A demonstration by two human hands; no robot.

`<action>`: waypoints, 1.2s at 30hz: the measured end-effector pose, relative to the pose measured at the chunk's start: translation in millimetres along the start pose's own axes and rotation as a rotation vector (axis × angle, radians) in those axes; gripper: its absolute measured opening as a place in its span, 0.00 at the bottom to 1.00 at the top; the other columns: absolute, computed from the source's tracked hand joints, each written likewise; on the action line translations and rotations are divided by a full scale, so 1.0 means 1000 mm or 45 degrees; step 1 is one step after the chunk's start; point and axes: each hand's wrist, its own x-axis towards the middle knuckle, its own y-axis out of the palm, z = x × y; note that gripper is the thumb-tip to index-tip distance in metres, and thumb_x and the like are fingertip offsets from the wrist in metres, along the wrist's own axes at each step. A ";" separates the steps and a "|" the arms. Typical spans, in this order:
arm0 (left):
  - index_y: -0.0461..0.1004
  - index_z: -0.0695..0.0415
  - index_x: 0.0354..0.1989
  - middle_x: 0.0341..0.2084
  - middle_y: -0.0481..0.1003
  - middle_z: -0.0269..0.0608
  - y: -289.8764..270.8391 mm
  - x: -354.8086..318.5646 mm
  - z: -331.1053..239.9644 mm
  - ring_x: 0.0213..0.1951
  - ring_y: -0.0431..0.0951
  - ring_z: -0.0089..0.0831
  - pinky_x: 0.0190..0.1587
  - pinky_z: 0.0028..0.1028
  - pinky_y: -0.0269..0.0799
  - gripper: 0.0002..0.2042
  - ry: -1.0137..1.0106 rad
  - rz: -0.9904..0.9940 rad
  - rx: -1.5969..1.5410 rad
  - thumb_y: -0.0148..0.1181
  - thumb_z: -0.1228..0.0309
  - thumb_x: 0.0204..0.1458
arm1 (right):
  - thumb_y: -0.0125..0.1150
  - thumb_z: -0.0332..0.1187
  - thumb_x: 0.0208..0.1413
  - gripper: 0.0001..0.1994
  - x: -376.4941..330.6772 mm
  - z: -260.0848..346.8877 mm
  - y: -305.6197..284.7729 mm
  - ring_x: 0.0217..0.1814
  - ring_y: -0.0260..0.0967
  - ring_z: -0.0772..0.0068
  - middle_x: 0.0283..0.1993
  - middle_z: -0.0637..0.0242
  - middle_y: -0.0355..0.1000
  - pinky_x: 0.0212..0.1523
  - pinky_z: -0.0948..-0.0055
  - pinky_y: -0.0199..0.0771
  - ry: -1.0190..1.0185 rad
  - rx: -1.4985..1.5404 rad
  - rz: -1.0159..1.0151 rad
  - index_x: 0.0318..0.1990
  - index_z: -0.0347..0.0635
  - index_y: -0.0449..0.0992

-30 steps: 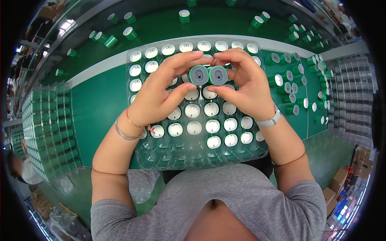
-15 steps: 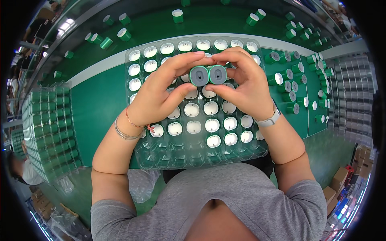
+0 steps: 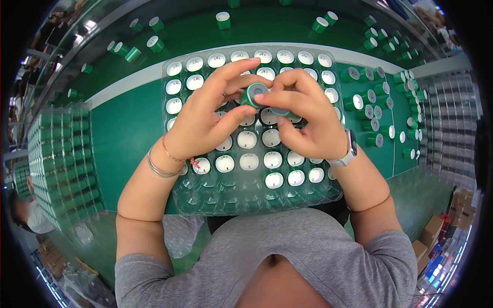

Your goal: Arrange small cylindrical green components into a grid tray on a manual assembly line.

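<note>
Green cap (image 3: 255, 94) now tilted, grey face up

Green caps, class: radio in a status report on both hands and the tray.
Left hand grips one green cap. Right hand grips a second cap. Both over the clear tray, mostly filled. Nothing between hands and tray.

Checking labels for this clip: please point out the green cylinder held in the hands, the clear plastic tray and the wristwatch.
green cylinder (image 3: 255, 94), head view, on its round grey end face.
clear plastic tray (image 3: 205, 205), head view, on its bare near-left edge.
wristwatch (image 3: 351, 146), head view, on the watch body at the right wrist.
</note>
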 end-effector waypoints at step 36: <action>0.52 0.64 0.62 0.45 0.78 0.53 -0.005 0.000 -0.013 0.49 0.78 0.34 0.56 0.32 0.68 0.38 0.186 -0.049 0.181 0.70 0.81 0.44 | 0.77 0.24 0.32 0.16 -0.002 0.008 -0.006 0.33 0.65 0.69 0.36 0.65 0.66 0.28 0.73 0.61 -0.316 -0.378 -0.234 0.32 0.47 0.78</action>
